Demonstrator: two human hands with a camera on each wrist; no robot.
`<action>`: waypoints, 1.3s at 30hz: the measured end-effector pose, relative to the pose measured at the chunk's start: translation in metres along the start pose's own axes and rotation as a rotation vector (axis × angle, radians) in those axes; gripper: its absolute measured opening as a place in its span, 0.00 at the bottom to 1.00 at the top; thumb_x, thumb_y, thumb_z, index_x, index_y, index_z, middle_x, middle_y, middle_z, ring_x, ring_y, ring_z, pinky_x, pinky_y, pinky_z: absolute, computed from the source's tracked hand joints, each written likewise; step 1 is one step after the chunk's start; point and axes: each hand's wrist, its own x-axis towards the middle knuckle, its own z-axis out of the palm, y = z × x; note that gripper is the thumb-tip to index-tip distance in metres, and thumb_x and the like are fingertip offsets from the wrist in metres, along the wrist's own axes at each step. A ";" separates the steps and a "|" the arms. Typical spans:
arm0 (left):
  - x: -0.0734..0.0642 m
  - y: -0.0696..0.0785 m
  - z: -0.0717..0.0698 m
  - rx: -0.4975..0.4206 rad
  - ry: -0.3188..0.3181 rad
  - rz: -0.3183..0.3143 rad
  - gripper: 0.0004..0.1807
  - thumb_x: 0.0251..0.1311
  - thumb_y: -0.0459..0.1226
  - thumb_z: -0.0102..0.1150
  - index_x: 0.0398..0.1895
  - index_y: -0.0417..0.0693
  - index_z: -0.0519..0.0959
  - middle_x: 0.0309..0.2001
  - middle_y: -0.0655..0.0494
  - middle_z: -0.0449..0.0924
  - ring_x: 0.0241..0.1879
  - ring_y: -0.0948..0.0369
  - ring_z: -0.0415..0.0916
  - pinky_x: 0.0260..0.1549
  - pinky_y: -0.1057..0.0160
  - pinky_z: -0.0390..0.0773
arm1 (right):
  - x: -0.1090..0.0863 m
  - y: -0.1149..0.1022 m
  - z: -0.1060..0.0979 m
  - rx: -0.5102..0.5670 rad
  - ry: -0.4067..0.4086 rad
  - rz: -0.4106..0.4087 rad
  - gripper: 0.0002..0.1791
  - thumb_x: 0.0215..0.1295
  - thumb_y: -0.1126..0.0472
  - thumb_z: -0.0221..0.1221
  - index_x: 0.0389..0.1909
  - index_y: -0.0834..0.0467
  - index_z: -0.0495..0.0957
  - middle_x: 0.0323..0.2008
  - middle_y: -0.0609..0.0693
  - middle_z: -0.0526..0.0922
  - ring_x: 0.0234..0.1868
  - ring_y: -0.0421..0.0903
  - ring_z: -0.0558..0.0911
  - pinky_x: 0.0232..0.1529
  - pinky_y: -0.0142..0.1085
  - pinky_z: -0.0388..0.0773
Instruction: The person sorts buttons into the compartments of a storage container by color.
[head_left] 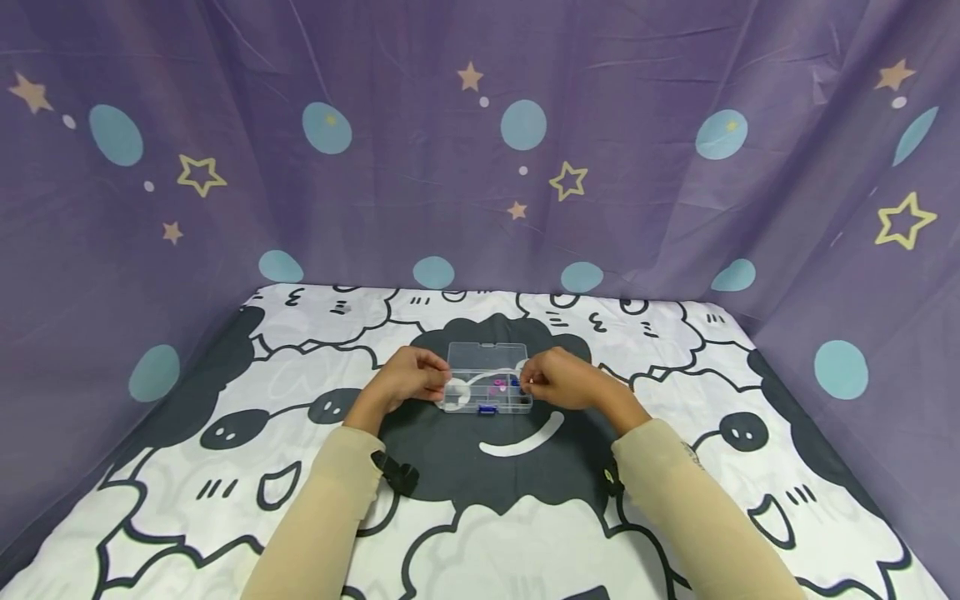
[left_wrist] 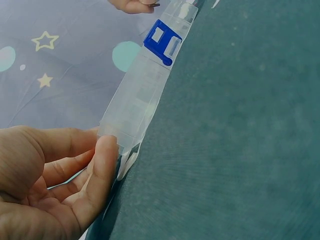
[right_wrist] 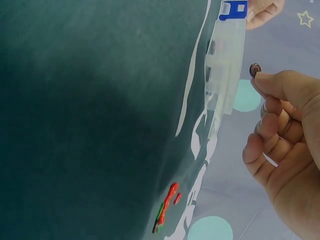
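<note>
A clear plastic compartment box (head_left: 467, 409) lies on the cloth with its transparent lid (head_left: 487, 356) raised at the back and a blue latch (left_wrist: 163, 42) at the front. Small pink pieces (head_left: 498, 384) and blue pieces (head_left: 515, 382) sit in some compartments. My left hand (head_left: 412, 377) grips the box's left end between thumb and fingers. Over the right side of the box, my right hand (head_left: 562, 379) pinches a small dark brown button (right_wrist: 255, 69) between thumb and index finger. The other fingers of that hand are loosely curled.
Small glossy red pieces (right_wrist: 171, 192) and a green piece (right_wrist: 160, 212) lie on the cloth near the right hand. The cartoon-sheep cloth (head_left: 517, 467) covers the table. A purple curtain (head_left: 420, 192) with stars and dots hangs behind and at both sides.
</note>
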 end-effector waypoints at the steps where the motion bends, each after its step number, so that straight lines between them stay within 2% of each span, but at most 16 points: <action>1: 0.000 0.000 0.000 0.002 0.000 0.001 0.13 0.67 0.28 0.63 0.52 0.29 0.80 0.43 0.40 0.82 0.29 0.57 0.85 0.32 0.60 0.89 | 0.001 0.000 0.000 0.002 0.003 -0.006 0.06 0.69 0.70 0.60 0.36 0.61 0.86 0.19 0.39 0.73 0.18 0.32 0.65 0.26 0.28 0.68; 7: 0.000 0.002 0.001 0.001 0.000 0.002 0.12 0.67 0.27 0.63 0.51 0.30 0.80 0.43 0.40 0.82 0.29 0.56 0.85 0.32 0.60 0.89 | 0.003 -0.003 0.001 0.019 0.000 -0.001 0.07 0.69 0.70 0.59 0.35 0.61 0.85 0.20 0.39 0.75 0.18 0.32 0.65 0.26 0.28 0.69; 18: 0.001 0.002 0.002 -0.005 0.004 0.001 0.12 0.67 0.28 0.64 0.50 0.30 0.81 0.42 0.41 0.82 0.29 0.56 0.85 0.32 0.60 0.89 | -0.001 -0.001 -0.002 0.011 0.014 0.013 0.05 0.70 0.68 0.62 0.38 0.63 0.86 0.21 0.40 0.76 0.20 0.33 0.67 0.26 0.29 0.69; 22: 0.001 0.001 0.002 0.001 -0.004 0.010 0.13 0.67 0.28 0.64 0.51 0.29 0.80 0.43 0.40 0.82 0.29 0.57 0.85 0.32 0.61 0.89 | -0.005 0.001 -0.003 0.022 0.023 0.020 0.05 0.70 0.68 0.62 0.39 0.63 0.86 0.22 0.40 0.78 0.21 0.34 0.69 0.25 0.30 0.70; 27: 0.001 0.001 0.001 -0.003 -0.007 0.010 0.13 0.67 0.28 0.64 0.52 0.29 0.80 0.43 0.40 0.82 0.28 0.58 0.85 0.32 0.61 0.89 | -0.014 0.008 -0.004 0.020 0.048 0.033 0.05 0.69 0.70 0.62 0.39 0.63 0.86 0.28 0.42 0.84 0.25 0.34 0.73 0.27 0.30 0.75; 34: -0.001 0.002 0.002 -0.005 0.002 0.005 0.12 0.67 0.27 0.64 0.51 0.29 0.80 0.41 0.41 0.82 0.28 0.56 0.85 0.31 0.61 0.89 | -0.028 0.017 -0.008 0.047 0.057 0.080 0.05 0.70 0.68 0.62 0.39 0.63 0.86 0.22 0.44 0.81 0.22 0.35 0.70 0.25 0.31 0.71; 39: -0.002 0.002 0.000 -0.009 0.003 0.004 0.13 0.67 0.28 0.64 0.51 0.28 0.79 0.42 0.41 0.81 0.29 0.56 0.85 0.32 0.60 0.89 | -0.037 0.023 -0.012 0.046 0.053 0.092 0.05 0.70 0.67 0.63 0.39 0.63 0.86 0.28 0.45 0.85 0.25 0.36 0.74 0.28 0.33 0.77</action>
